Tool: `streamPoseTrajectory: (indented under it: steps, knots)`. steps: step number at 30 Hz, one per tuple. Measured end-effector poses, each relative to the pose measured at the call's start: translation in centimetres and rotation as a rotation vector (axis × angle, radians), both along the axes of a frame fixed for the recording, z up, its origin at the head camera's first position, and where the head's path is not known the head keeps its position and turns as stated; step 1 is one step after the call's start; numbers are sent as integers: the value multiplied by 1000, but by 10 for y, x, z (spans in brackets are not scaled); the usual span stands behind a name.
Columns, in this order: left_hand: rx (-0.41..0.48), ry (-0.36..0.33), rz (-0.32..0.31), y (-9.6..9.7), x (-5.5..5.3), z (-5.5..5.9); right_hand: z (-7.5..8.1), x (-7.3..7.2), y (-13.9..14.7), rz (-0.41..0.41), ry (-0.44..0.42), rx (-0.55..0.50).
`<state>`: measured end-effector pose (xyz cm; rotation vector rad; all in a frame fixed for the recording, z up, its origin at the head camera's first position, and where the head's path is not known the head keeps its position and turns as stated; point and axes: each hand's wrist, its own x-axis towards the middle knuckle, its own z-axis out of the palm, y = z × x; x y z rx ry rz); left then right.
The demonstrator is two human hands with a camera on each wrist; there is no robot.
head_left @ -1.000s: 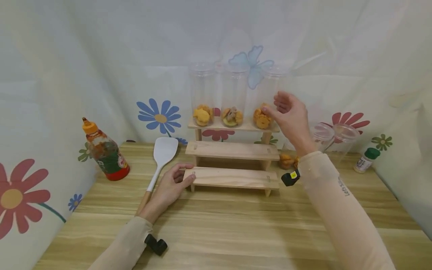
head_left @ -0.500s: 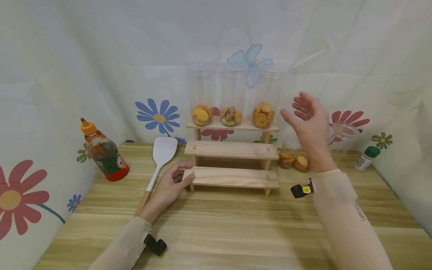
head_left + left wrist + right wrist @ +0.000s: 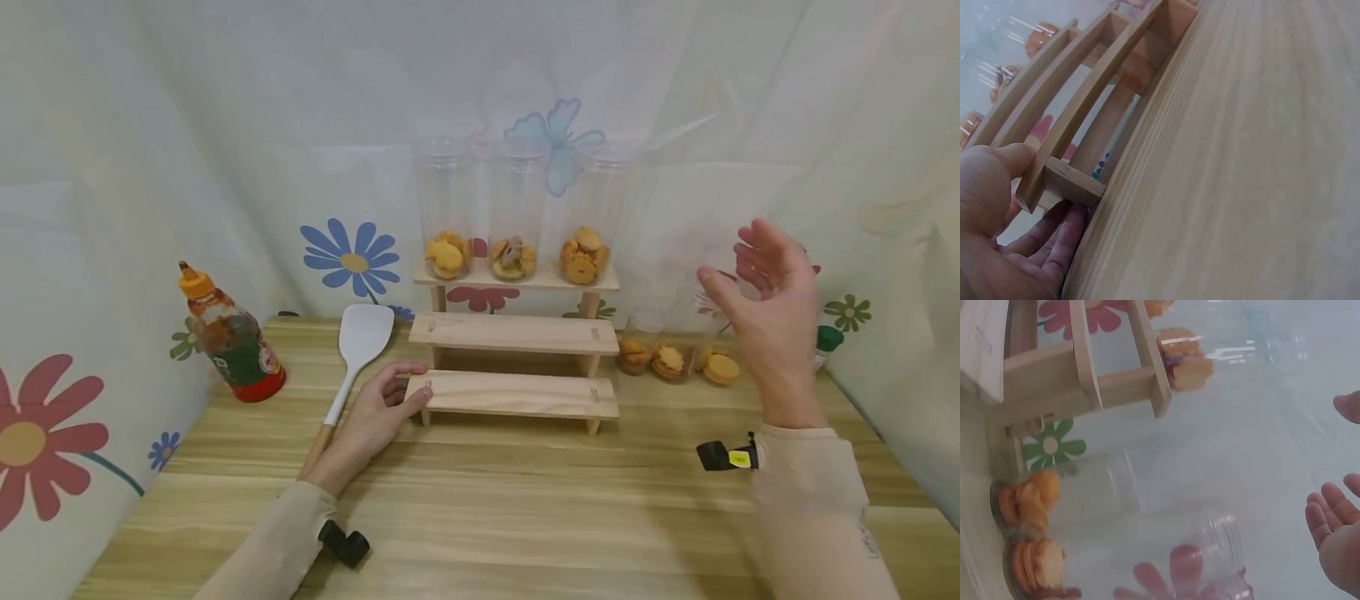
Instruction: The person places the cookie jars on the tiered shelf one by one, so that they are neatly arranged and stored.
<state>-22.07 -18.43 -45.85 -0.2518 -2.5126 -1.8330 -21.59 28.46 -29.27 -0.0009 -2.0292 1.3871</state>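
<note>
My left hand (image 3: pixel 378 417) grips the left end of the bottom step of a three-tier wooden display stand (image 3: pixel 513 396). Seen from the left wrist, the thumb rests on the step and the fingers lie by its leg. Three clear lidded jars with cookies stand on the top tier: a left jar (image 3: pixel 447 200), a middle jar (image 3: pixel 519 200) and a right jar (image 3: pixel 596 196). My right hand (image 3: pixel 778 321) is raised, holding nothing, fingers spread from the thumb. It partly hides clear cookie jars on the table, right of the stand; one jar (image 3: pixel 670 362) shows its cookies.
A white spatula (image 3: pixel 366 333) with a wooden handle lies left of the stand, partly behind my left forearm. Farther left stands a red sauce bottle (image 3: pixel 242 354). A green-capped seasoning bottle (image 3: pixel 828 338) is partly hidden behind my right hand. A flowered curtain backs the table.
My right hand has moved away from the right jar on the top tier, rightward and a little down, to above the table jars. The left hand stays on the stand.
</note>
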Motion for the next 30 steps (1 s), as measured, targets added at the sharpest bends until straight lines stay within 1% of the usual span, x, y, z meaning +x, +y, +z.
streamPoseTrajectory:
  steps: [4,9,11,17,20,24,27,30]
  knots:
    - [2,-6,-4,1,1,-1,-5,6,15,-19,21,-55]
    - [-2,8,4,1,1,-1,-13,10,29,-63,6,-61]
    - [-5,11,8,1,1,-1,-15,10,34,-75,-5,-57]
    - [-4,-8,11,2,0,-1,-18,8,50,-90,-30,-95]
    - [-9,4,10,2,-1,0,-21,7,58,-85,-43,-139]
    - [-16,15,13,2,-1,0,-29,5,67,-95,-103,-166]
    - [-15,9,12,2,-1,0,-40,1,74,-113,-173,-144]
    - [-13,10,9,1,0,-1,-53,-6,81,-113,-222,-150]
